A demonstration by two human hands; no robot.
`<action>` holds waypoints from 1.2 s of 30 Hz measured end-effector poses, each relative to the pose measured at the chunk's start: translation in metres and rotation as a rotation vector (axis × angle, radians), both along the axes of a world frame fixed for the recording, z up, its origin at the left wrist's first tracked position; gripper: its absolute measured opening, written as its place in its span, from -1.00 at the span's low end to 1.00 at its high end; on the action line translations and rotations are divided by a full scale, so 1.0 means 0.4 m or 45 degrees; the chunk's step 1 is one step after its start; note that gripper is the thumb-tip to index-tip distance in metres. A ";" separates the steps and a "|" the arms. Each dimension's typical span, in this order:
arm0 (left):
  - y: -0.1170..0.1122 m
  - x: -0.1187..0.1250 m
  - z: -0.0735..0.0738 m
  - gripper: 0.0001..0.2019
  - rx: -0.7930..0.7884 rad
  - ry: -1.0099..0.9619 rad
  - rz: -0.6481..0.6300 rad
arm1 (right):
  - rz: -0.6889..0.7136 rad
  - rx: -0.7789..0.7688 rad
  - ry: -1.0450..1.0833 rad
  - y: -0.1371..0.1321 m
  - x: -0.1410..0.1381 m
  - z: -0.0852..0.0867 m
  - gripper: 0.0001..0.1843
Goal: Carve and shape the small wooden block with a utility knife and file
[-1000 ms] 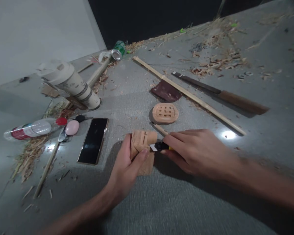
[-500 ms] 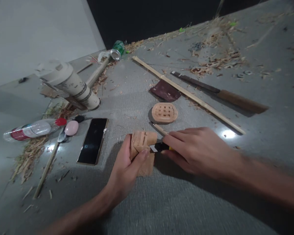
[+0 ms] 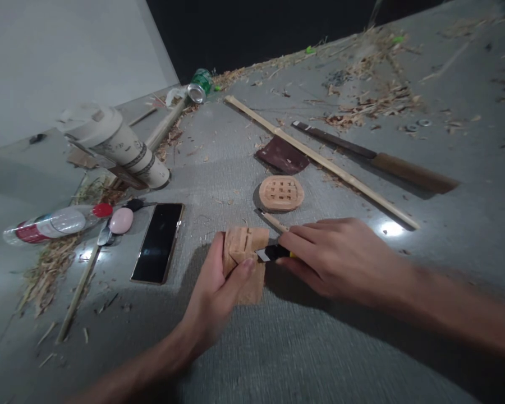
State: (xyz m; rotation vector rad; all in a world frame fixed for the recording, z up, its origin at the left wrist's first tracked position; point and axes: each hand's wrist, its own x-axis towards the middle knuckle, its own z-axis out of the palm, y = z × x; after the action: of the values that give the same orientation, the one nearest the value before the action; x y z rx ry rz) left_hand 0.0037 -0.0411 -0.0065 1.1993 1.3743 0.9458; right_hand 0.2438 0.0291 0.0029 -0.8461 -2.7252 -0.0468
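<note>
My left hand (image 3: 219,280) is closed round a light wooden piece (image 3: 249,286) with notches cut in its upper part, the thumb pressing on its face. My right hand (image 3: 332,258) grips a utility knife (image 3: 272,253) with a black and yellow handle. Its short blade touches the wood's right side, close to my left thumb. Just beyond my right fingers lies a thin wooden-handled carving tool (image 3: 273,221), partly hidden by the hand. Farther up rests an oval wooden piece (image 3: 281,193) with a grid of small square holes.
A phone (image 3: 157,242) lies left of my hands, beside a pink oval object (image 3: 121,221) and a plastic bottle (image 3: 50,225). A paper cup (image 3: 128,146) stands behind them. Beyond are dark red sandpaper (image 3: 283,155), a long wooden stick (image 3: 332,168), a long-bladed knife (image 3: 412,171) and wood shavings (image 3: 374,106).
Both hands keep nearly the same hold, with the blade still against the wood. The whole view has shifted very slightly.
</note>
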 end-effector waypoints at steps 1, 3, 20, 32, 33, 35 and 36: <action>0.000 0.000 0.002 -0.72 -0.004 -0.010 0.000 | -0.006 0.022 0.002 -0.002 0.000 0.000 -0.73; 0.003 -0.002 0.009 -0.73 -0.019 -0.024 -0.004 | -0.019 0.072 0.001 -0.011 -0.004 -0.001 -0.72; -0.009 0.001 0.040 -0.52 -0.320 -0.324 0.178 | -0.457 0.256 0.086 0.069 0.095 0.043 -0.57; -0.012 0.004 0.022 -0.67 -0.144 -0.161 0.094 | 0.016 -0.042 0.030 -0.011 -0.008 0.011 -0.70; -0.011 0.005 0.024 -0.68 -0.131 -0.143 0.089 | 0.015 -0.047 0.029 -0.012 -0.009 0.010 -0.71; -0.011 0.008 0.029 -0.69 -0.104 -0.102 0.072 | 0.013 -0.053 0.036 -0.015 -0.011 0.009 -0.72; -0.010 0.010 0.031 -0.69 -0.091 -0.087 0.065 | 0.014 -0.055 0.037 -0.016 -0.011 0.009 -0.72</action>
State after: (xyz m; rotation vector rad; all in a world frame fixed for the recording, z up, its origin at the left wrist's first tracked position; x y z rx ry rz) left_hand 0.0075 -0.0451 0.0060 1.0733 1.3787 0.9568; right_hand 0.2394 0.0228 0.0063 -0.8373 -2.7123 0.0271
